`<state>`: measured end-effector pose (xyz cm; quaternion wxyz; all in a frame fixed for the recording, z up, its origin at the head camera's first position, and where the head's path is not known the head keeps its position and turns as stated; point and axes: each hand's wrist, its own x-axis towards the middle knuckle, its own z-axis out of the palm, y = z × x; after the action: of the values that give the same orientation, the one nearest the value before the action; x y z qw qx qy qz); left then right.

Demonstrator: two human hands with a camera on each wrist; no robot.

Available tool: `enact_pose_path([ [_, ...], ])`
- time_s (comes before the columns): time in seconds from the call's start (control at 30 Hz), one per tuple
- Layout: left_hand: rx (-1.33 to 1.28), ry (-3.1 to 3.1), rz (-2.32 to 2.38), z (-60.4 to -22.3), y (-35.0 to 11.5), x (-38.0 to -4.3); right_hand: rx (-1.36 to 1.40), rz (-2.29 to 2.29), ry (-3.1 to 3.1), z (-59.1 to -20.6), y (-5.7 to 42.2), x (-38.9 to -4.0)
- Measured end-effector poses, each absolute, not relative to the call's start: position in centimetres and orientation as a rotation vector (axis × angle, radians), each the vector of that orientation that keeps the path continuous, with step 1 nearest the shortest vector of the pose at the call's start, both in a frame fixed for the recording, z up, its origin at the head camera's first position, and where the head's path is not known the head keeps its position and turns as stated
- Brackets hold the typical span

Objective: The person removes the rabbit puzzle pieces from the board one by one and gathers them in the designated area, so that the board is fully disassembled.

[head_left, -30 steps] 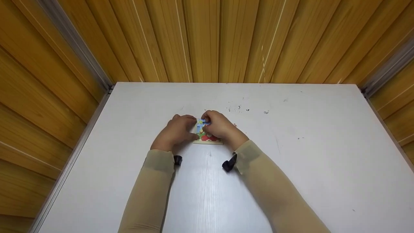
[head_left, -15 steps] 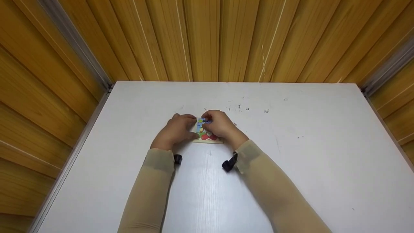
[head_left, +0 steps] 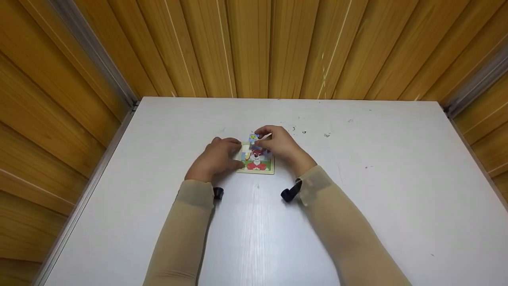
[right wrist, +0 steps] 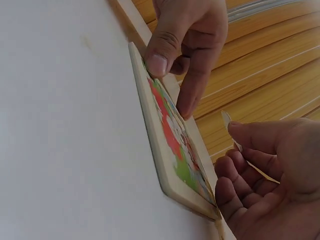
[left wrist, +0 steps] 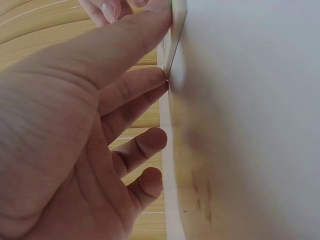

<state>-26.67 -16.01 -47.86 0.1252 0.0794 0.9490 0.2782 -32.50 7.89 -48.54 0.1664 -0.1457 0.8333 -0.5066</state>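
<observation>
A small square jigsaw puzzle board (head_left: pixel 260 172) lies on the white table, showing a cartoon animal in red and white within a pale wooden frame. My left hand (head_left: pixel 216 159) grips its left side, thumb at the near corner and fingers at the far edge; in the left wrist view the thumb (left wrist: pixel 125 42) lies over the board's edge. Over the far edge, my right hand (head_left: pixel 283 145) pinches a blue puzzle piece (head_left: pixel 253 138) with a yellow-green shape. Seen in the right wrist view, the thin piece (right wrist: pixel 226 119) stands clear of the board. Pale bare backing (head_left: pixel 245 148) shows at the board's upper left.
The white table (head_left: pixel 377 198) reaches back to a yellow wood-patterned wall (head_left: pixel 254 47). Dark scuff marks (head_left: pixel 304 132) dot the surface beyond the right hand. A black wrist camera (head_left: pixel 291 192) sits at the right cuff, another (head_left: pixel 218 193) at the left.
My right hand has lifted the piece off the board's upper part and moved away and slightly right, uncovering the animal picture and pale backing. The left hand stays at the board's left side.
</observation>
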Motion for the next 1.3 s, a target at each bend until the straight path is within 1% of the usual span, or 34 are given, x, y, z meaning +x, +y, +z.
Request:
enact_pose_path([
  [0.27,0.150,2.748,0.861,-48.2,-15.4,-26.7,-0.317,-1.258,2.491,-47.8,12.9,-34.0],
  [0.47,0.164,2.753,0.862,-48.2,-15.2,-26.7,-0.236,-1.180,2.559,-47.7,16.9,-35.0],
  [0.63,0.171,2.748,0.840,-48.1,-15.1,-26.8,-0.218,-1.155,2.589,-47.9,19.0,-35.4],
  [1.03,0.162,2.737,0.834,-48.1,-15.1,-26.7,-0.225,-1.101,2.614,-48.6,20.1,-35.4],
  [1.3,0.156,2.736,0.842,-48.5,-15.1,-26.9,-0.195,-1.164,2.618,-48.1,18.7,-34.9],
])
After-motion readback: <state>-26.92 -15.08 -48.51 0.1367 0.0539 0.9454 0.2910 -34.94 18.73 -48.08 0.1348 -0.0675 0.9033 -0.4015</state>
